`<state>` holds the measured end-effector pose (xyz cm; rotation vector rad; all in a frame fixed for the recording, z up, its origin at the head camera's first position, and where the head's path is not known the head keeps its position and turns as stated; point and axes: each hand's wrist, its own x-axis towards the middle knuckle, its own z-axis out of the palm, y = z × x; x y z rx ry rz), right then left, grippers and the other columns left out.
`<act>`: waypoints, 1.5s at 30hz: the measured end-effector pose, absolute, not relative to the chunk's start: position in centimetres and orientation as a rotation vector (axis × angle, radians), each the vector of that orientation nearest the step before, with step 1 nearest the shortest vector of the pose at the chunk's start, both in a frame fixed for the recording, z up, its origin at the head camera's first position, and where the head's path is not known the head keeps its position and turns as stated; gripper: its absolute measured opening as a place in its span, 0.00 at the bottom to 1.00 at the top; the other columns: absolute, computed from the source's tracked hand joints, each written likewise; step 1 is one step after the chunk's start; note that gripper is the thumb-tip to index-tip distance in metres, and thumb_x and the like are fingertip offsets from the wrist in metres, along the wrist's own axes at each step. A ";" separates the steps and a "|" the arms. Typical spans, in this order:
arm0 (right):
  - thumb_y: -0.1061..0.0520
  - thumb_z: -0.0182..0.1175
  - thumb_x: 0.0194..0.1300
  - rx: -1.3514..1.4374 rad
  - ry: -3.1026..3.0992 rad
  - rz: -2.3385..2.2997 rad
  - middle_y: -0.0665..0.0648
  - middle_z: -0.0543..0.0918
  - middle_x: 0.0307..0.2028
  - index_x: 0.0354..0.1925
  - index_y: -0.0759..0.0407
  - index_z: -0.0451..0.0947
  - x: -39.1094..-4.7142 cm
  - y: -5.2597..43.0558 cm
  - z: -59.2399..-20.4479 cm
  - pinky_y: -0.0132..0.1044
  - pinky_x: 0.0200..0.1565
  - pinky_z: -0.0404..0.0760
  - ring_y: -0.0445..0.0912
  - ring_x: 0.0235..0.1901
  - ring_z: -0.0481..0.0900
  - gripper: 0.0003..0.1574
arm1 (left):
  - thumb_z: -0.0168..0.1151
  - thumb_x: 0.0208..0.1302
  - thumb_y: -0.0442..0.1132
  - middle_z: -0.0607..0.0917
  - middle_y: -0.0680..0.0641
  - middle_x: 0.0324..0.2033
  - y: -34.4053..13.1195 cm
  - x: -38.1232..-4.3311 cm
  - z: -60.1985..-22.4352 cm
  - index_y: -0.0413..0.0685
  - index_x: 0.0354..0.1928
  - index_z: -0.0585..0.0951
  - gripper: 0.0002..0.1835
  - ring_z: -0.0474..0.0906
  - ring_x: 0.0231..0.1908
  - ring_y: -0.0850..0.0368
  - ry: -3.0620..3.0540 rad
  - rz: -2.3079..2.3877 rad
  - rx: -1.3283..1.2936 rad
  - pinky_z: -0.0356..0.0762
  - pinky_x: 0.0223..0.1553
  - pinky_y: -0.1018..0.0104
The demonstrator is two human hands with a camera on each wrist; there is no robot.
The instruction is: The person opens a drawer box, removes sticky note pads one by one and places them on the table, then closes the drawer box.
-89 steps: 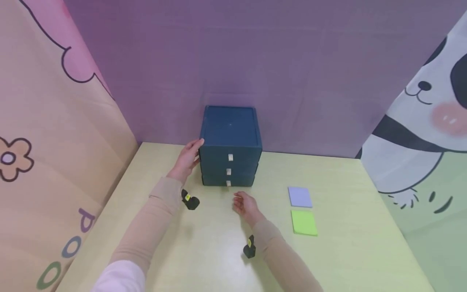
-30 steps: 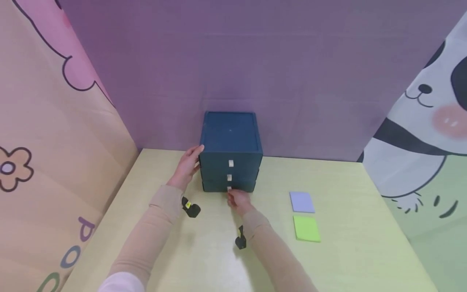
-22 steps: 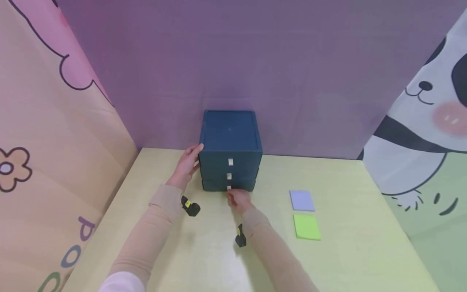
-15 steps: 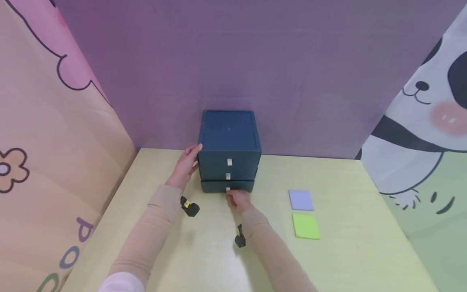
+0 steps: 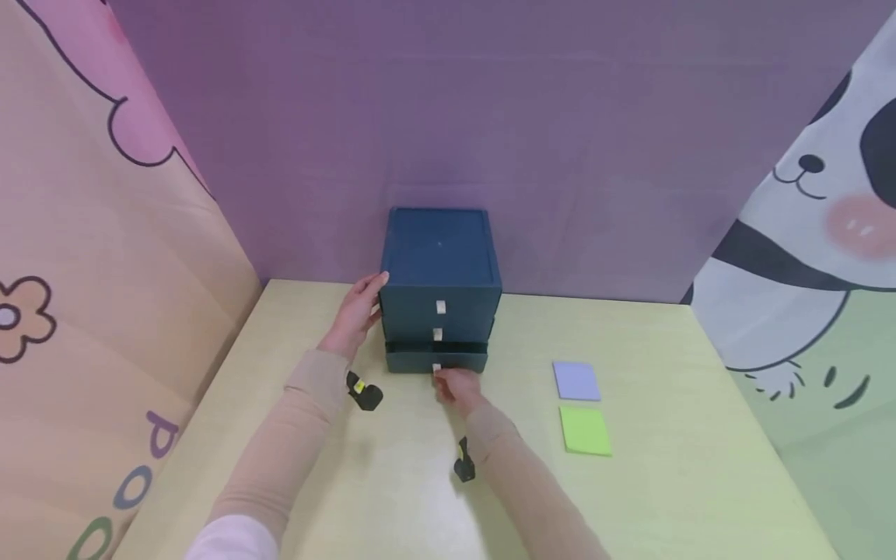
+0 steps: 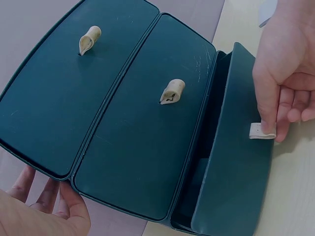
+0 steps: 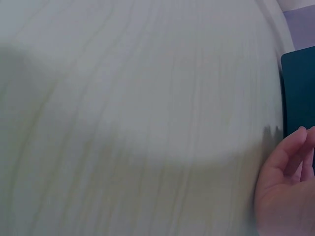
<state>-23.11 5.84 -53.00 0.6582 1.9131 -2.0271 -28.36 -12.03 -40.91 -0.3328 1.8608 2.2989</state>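
Observation:
A dark blue-green cabinet (image 5: 441, 247) with three stacked drawers stands against the purple backdrop. Each drawer front has a small cream pull tab. The bottom drawer (image 5: 413, 362) juts out a little, and a dark gap shows behind its front. My right hand (image 5: 459, 388) pinches that drawer's pull tab (image 6: 261, 131) between thumb and fingers, palm low over the table. My left hand (image 5: 353, 313) presses its fingertips against the cabinet's left side, thumb near the upper front edge. In the right wrist view, my right hand (image 7: 285, 191) shows beside part of the drawer front (image 7: 299, 93).
Right of the cabinet, a lilac sticky-note pad (image 5: 577, 380) and a lime-green one (image 5: 585, 430) lie on the pale wooden table (image 5: 672, 435). Printed cloth hangs at the left, back and right. A small black wrist camera (image 5: 364, 392) sticks out below the left hand.
My right hand has moved in to the bottom pull tab, taken hold of it, and drawn the bottom drawer slightly toward me. My left hand has stayed at the cabinet's side.

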 end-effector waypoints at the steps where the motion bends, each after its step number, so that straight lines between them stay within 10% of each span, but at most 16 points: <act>1: 0.67 0.57 0.60 0.661 1.908 -2.029 0.53 0.78 0.21 0.41 0.74 0.77 -23.1 5.8 -53.1 0.27 0.21 0.71 0.39 0.15 0.69 0.11 | 0.53 0.68 0.51 0.59 0.47 0.71 -12.0 -28.4 -40.9 0.48 0.70 0.61 0.32 0.55 0.69 0.46 1.859 2.301 -0.337 0.56 0.69 0.52; 45: 0.67 0.58 0.61 0.546 1.843 -2.023 0.52 0.81 0.23 0.42 0.75 0.76 -21.0 6.7 -52.8 0.29 0.29 0.82 0.38 0.20 0.77 0.12 | 0.53 0.68 0.50 0.62 0.46 0.69 -12.0 -28.4 -40.9 0.45 0.69 0.62 0.31 0.60 0.66 0.48 1.835 2.337 -0.331 0.57 0.69 0.53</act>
